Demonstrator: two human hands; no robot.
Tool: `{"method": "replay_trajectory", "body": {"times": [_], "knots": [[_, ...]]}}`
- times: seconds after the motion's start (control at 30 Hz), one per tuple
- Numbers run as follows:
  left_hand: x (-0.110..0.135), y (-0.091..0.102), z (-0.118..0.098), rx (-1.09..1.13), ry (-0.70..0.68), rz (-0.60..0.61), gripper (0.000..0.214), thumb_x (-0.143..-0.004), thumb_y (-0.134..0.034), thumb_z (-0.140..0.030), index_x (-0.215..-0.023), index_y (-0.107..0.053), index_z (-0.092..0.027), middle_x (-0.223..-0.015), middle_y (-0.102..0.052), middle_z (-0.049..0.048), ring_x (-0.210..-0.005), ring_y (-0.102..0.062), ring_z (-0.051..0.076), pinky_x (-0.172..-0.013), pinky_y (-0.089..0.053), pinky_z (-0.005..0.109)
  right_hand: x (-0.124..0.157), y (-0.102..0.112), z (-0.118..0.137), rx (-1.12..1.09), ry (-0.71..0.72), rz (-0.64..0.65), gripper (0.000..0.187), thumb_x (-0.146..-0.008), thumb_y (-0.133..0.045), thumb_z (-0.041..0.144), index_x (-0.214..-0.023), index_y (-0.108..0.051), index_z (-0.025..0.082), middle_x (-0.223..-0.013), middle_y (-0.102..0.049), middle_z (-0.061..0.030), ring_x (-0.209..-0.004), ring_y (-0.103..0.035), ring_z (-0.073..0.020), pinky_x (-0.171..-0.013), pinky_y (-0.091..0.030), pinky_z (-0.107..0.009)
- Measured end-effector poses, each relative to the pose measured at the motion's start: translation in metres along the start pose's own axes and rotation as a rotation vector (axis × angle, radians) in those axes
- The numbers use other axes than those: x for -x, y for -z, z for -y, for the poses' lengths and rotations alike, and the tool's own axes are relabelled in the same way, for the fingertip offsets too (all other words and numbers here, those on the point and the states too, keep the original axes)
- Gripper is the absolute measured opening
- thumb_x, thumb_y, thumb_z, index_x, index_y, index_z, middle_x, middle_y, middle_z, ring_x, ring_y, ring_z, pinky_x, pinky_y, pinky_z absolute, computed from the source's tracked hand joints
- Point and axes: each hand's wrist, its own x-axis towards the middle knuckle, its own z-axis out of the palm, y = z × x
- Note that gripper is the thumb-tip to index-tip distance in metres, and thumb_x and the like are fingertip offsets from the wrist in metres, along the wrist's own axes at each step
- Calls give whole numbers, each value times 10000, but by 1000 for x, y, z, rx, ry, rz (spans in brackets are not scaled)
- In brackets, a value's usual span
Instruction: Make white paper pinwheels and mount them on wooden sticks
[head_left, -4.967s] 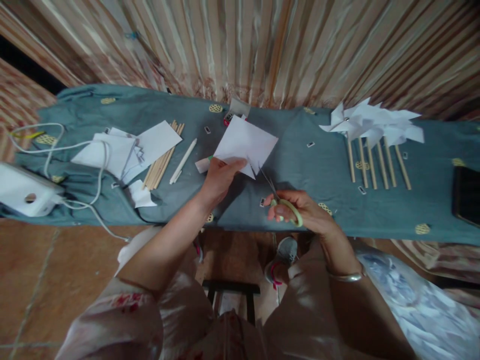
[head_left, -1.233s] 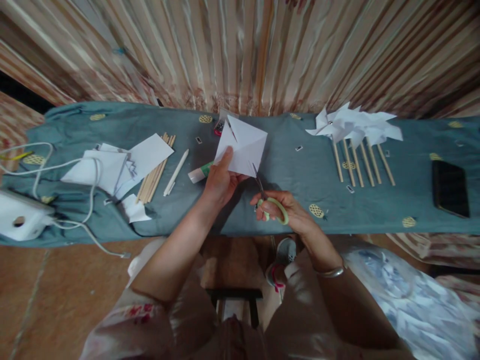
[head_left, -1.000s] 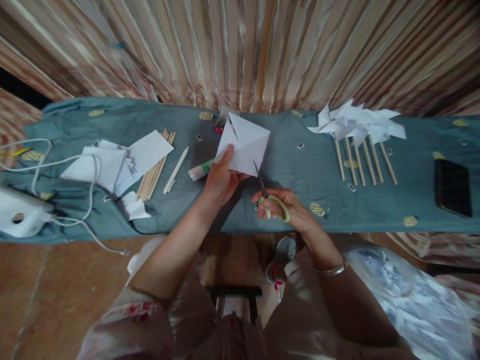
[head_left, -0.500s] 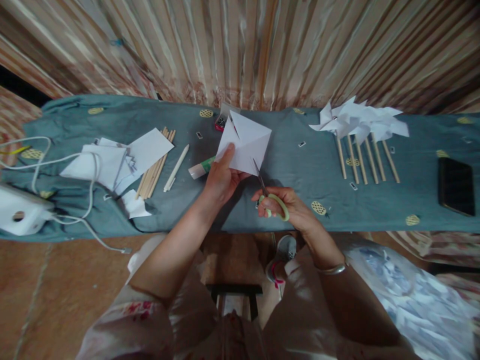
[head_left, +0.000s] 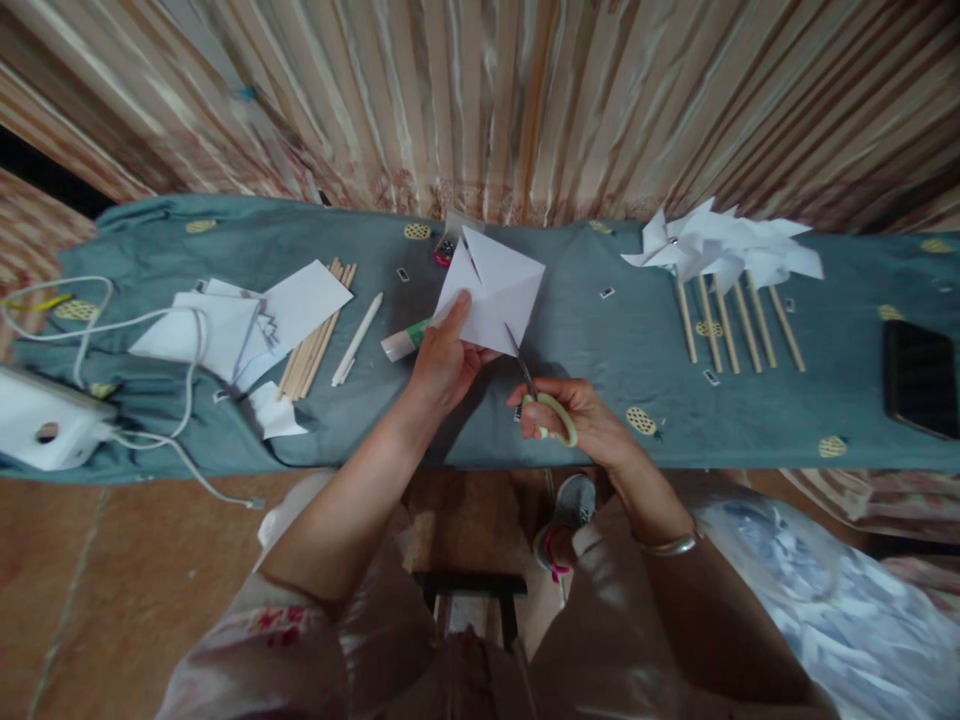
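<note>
My left hand pinches a white square of creased paper by its lower left part and holds it up over the blue-grey cloth. A slit shows near the paper's top corner. My right hand grips scissors with pale green handles. Their blades point up to the paper's lower edge and touch it. A silver bangle sits on my right wrist.
Left of my hands lie a glue stick, a white pen, wooden sticks, loose white sheets and a white device with cable. Finished paper pinwheels on sticks and a dark phone lie right.
Since five seconds ago the paper has been turned in my left hand, and a slit now shows at its top corner. Over the last second the scissors have stayed at the lower edge.
</note>
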Motion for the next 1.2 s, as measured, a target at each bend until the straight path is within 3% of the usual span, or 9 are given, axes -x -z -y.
{"method": "replay_trajectory", "body": {"times": [0.3,0.57,0.8,1.03,1.2], "knots": [[0,1,-1,-15,-9,-10,263,-1033,-409,-218,-1008,-668,-175,-794,-751,7,-739,-732,142,-832,-596,286,-3,-3,0,-40,-14,-14,508,-572,-870,596,-773,-670,174,-538,-591,48,-470,-510,-68,-466,-423,-206],[0,1,-2,-31,-14,-18,271,-1035,-398,-219,-961,-656,-183,-790,-751,17,-767,-742,161,-827,-598,303,-4,-4,-3,-47,-8,-47,508,-556,-869,598,-739,-666,170,-525,-582,52,-456,-499,-66,-468,-437,-215],[4,-1,-4,-15,3,-8,270,-1038,-398,-219,-994,-659,-162,-813,-757,35,-735,-740,145,-747,-590,252,-3,-5,0,-31,-17,-41,503,-549,-873,591,-739,-670,172,-536,-599,46,-462,-519,-73,-463,-429,-214],[4,0,2,-56,19,23,265,-1023,-404,-229,-987,-666,-225,-891,-782,18,-957,-737,184,-780,-585,281,-3,-6,3,-18,-26,-55,543,-528,-867,631,-738,-668,172,-534,-608,43,-469,-530,-73,-464,-417,-207],[7,-1,6,-68,26,7,258,-992,-457,-238,-910,-701,-253,-916,-786,29,-1079,-693,249,-858,-563,367,-3,-5,3,-24,-23,-56,526,-537,-870,624,-727,-664,179,-540,-614,32,-484,-535,-85,-466,-410,-219]]}}
